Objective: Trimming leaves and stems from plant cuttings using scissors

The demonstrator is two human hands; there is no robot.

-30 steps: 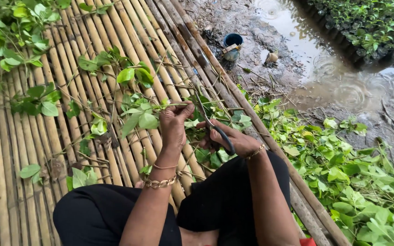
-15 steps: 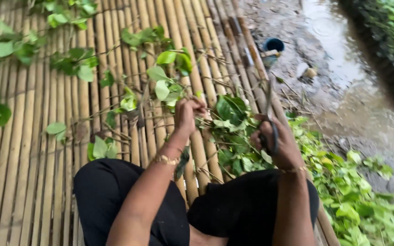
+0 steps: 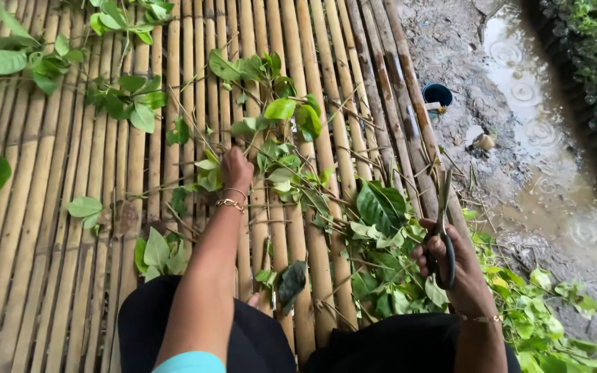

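We note our left hand (image 3: 237, 169) clenched on leafy green cuttings (image 3: 271, 162) lying across the slatted bamboo platform (image 3: 50, 276), our right hand (image 3: 454, 266) gripping dark-handled scissors (image 3: 442, 231), blades up.

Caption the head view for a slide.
Seated on a bamboo platform, left hand reaches into leafy cuttings while right hand holds black-handled scissors beside a muddy puddle.

Left hand (image 3: 236, 168) fingers hidden among leafy cuttings (image 3: 278, 166). Scissors (image 3: 442, 235) handles covered by right hand (image 3: 454, 266). Bottom edge cuts off both forearms.
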